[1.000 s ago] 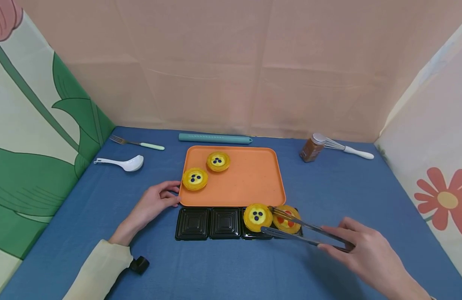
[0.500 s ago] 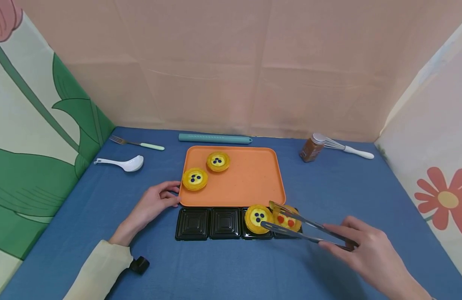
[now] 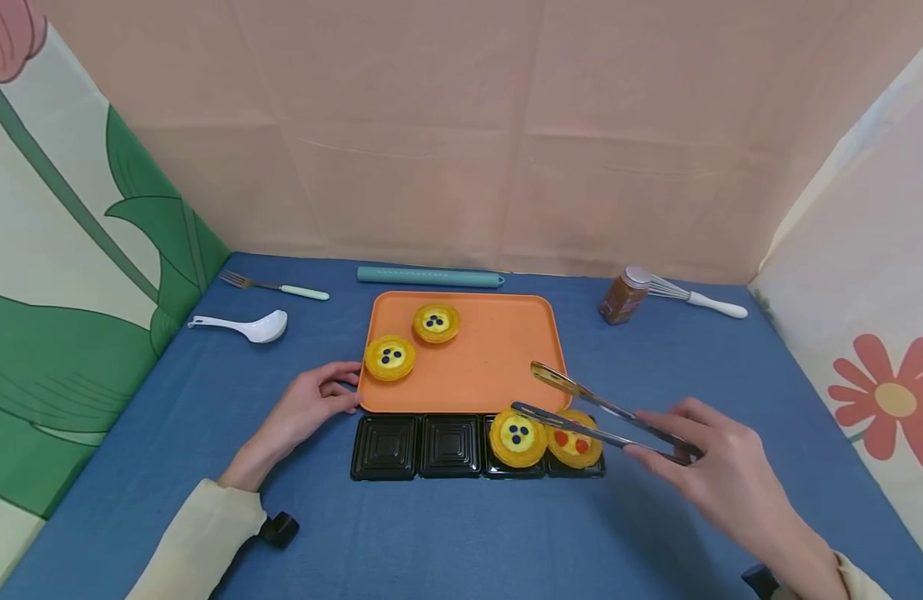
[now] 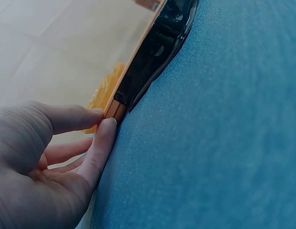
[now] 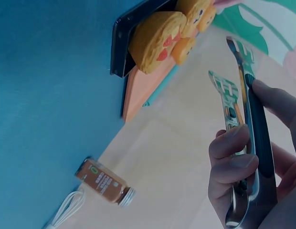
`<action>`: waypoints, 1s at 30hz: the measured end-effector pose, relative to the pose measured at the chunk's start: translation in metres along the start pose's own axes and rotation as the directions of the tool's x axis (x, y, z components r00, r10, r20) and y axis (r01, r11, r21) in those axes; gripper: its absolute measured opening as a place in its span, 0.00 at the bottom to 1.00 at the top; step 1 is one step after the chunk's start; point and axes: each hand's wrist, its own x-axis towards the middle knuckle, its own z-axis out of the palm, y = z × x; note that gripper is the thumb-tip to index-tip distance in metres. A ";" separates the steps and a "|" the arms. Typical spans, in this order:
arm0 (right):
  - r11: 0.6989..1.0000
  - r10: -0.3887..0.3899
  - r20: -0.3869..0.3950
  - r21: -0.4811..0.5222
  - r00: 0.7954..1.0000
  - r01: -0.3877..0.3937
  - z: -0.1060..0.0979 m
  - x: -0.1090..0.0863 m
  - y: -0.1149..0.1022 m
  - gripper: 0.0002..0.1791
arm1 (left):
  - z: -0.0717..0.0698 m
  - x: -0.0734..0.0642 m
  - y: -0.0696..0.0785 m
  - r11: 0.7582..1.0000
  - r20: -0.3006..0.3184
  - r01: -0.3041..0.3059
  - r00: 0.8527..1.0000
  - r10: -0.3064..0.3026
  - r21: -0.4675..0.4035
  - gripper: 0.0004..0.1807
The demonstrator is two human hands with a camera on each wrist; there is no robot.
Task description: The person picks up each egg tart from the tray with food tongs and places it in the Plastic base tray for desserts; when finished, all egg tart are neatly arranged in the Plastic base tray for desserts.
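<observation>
My right hand [image 3: 719,467] grips metal tongs [image 3: 649,421], whose spread tips hang over the orange tray's front right corner with nothing between them. Below them, a black tray of square compartments [image 3: 449,447] holds an egg tart with blue dots [image 3: 518,439] in its third compartment from the left and an egg tart with red pieces [image 3: 576,440] in the rightmost. At the left edge of the orange tray [image 3: 491,354], my left hand [image 3: 311,408] pinches the rim between thumb and forefinger [image 4: 74,118]. Two blue-dotted egg tarts [image 3: 436,322] sit on that tray's left side.
A teal rolling-pin-like stick [image 3: 429,277] lies behind the orange tray. Back left are a fork [image 3: 273,286] and a white ladle [image 3: 251,327]. A brown jar [image 3: 624,296] and a whisk [image 3: 697,298] lie back right. Cloth walls stand behind and at both sides.
The tongs have let go of the blue-dotted tart, which rests in the black tray, slightly right of before. My right hand has raised the tongs and moved them away. My left hand stays put.
</observation>
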 end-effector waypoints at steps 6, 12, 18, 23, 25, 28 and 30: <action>1.000 -0.013 0.035 -0.014 0.999 0.013 0.007 0.023 -0.001 0.20 | 0.000 -0.001 -0.001 1.000 -0.003 0.003 1.000 -0.003 0.001 0.29; 1.000 0.002 0.084 0.012 0.996 -0.003 0.018 0.042 -0.002 0.20 | 0.003 -0.001 -0.001 1.000 0.003 -0.007 1.000 0.007 -0.014 0.30; 1.000 -0.004 0.142 -0.014 0.990 0.007 0.036 0.064 0.005 0.22 | 0.001 0.000 0.001 1.000 -0.003 0.004 1.000 -0.004 -0.016 0.30; 1.000 0.021 0.188 -0.025 0.982 -0.017 0.052 0.079 0.015 0.21 | 0.001 0.001 0.002 1.000 0.001 0.001 1.000 -0.001 -0.009 0.30; 0.999 0.028 0.211 -0.024 0.977 -0.024 0.058 0.085 0.018 0.21 | 0.001 0.001 0.002 1.000 0.000 -0.002 1.000 0.002 -0.004 0.30; 0.999 0.029 0.238 -0.023 0.971 -0.025 0.065 0.093 0.020 0.21 | 0.001 0.000 0.002 1.000 0.000 -0.005 1.000 0.005 -0.003 0.30; 0.999 0.024 0.246 -0.031 0.969 -0.016 0.069 0.097 0.020 0.20 | 0.001 -0.001 0.001 1.000 0.001 -0.005 1.000 0.005 -0.004 0.30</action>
